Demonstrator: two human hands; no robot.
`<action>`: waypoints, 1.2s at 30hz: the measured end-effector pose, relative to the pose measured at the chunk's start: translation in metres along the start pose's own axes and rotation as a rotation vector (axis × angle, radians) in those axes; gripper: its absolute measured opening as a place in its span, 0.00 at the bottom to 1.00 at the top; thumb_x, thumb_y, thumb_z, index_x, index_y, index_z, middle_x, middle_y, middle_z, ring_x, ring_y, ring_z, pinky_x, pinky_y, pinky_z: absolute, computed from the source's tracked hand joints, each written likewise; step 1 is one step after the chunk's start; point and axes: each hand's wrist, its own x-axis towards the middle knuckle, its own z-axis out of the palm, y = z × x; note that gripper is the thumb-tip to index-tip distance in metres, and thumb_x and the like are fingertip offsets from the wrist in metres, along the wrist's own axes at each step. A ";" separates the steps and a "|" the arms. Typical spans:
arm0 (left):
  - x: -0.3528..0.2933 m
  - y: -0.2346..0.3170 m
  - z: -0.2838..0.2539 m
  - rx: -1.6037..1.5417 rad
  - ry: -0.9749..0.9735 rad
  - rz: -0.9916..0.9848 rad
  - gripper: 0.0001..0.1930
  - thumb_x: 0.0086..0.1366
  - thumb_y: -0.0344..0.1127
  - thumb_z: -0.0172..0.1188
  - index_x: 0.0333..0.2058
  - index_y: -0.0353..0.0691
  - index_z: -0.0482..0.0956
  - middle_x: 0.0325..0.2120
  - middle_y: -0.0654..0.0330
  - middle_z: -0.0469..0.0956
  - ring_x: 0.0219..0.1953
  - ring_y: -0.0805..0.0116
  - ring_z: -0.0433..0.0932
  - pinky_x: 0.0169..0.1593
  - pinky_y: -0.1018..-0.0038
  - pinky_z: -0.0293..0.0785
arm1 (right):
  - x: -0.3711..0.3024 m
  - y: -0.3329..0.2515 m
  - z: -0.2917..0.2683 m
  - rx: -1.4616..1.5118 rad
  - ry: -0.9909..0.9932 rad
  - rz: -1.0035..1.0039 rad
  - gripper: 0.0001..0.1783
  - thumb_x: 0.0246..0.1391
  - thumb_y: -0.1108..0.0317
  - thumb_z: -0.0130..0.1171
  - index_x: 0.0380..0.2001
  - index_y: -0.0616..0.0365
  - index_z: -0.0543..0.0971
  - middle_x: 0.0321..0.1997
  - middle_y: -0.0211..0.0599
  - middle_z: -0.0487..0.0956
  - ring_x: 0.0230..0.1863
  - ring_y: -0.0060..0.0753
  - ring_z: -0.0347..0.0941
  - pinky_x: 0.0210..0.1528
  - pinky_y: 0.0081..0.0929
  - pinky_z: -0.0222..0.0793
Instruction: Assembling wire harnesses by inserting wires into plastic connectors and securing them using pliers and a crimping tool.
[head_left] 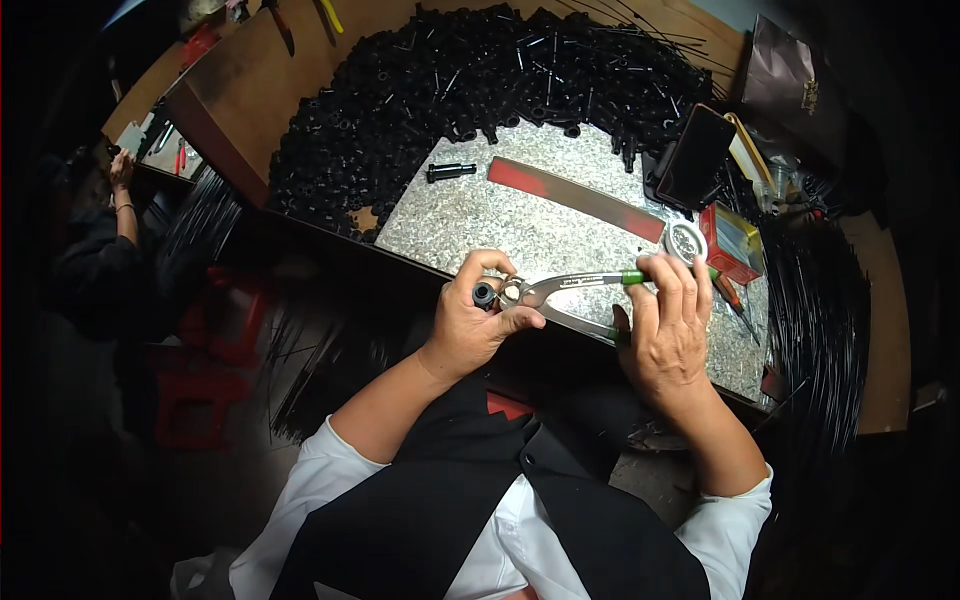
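Observation:
My left hand [468,325] pinches a black tubular part [484,294] between thumb and fingers, at the near edge of the speckled work board [440,225]. My right hand [668,330] grips steel pincers [575,283] by their green-covered handles, which stand apart. The rounded jaws meet the left hand's fingertips, beside the tubular part. What the jaws bite on, if anything, is too small to make out. Farther back on the board, another black tubular part [451,172] lies on its side, near a flat bar [575,198] with red ends.
A large heap of black parts [480,75] rings the board's far side. To the right are a phone [697,155], a round tin [685,240], a red box [735,245], a screwdriver [735,302] and thin black rods [815,330]. Another person's hand [121,168] shows far left.

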 end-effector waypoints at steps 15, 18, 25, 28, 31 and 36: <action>-0.006 0.002 -0.022 0.009 -0.170 -0.076 0.41 0.29 0.67 0.66 0.33 0.35 0.72 0.17 0.73 0.66 0.19 0.85 0.61 0.23 0.86 0.56 | -0.030 -0.016 -0.007 0.828 -0.396 0.101 0.17 0.39 0.74 0.69 0.29 0.61 0.69 0.25 0.39 0.74 0.24 0.36 0.74 0.25 0.29 0.69; -0.005 -0.005 -0.019 0.003 -0.215 -0.037 0.38 0.30 0.67 0.66 0.28 0.36 0.74 0.16 0.71 0.67 0.19 0.85 0.64 0.22 0.85 0.57 | -0.029 -0.026 -0.011 1.891 -1.183 0.775 0.17 0.43 0.77 0.66 0.31 0.62 0.67 0.18 0.28 0.70 0.20 0.27 0.75 0.21 0.23 0.70; -0.005 -0.006 -0.023 0.064 -0.152 -0.071 0.33 0.30 0.62 0.71 0.25 0.35 0.77 0.17 0.68 0.72 0.21 0.82 0.69 0.24 0.83 0.63 | -0.029 -0.025 -0.028 1.066 -0.659 0.351 0.28 0.44 0.70 0.67 0.44 0.63 0.61 0.34 0.44 0.71 0.33 0.40 0.73 0.37 0.30 0.69; -0.004 -0.002 -0.023 0.036 -0.161 -0.052 0.33 0.30 0.62 0.70 0.25 0.36 0.76 0.17 0.68 0.72 0.21 0.82 0.69 0.24 0.84 0.63 | -0.035 -0.023 -0.022 0.797 -0.358 0.219 0.19 0.53 0.70 0.58 0.44 0.67 0.66 0.37 0.51 0.72 0.38 0.47 0.72 0.42 0.32 0.67; -0.003 0.003 -0.028 -0.005 -0.256 -0.057 0.34 0.28 0.62 0.70 0.24 0.36 0.76 0.16 0.69 0.72 0.20 0.83 0.69 0.23 0.85 0.62 | -0.036 -0.016 -0.021 1.588 -0.953 0.584 0.12 0.59 0.66 0.52 0.38 0.66 0.69 0.28 0.45 0.75 0.27 0.37 0.75 0.31 0.28 0.71; 0.000 -0.001 -0.023 -0.018 -0.409 0.051 0.22 0.33 0.41 0.79 0.21 0.38 0.75 0.17 0.67 0.72 0.19 0.81 0.69 0.23 0.82 0.63 | -0.045 -0.012 -0.016 1.919 -1.275 0.768 0.09 0.54 0.69 0.56 0.33 0.60 0.68 0.25 0.40 0.75 0.18 0.29 0.73 0.21 0.25 0.71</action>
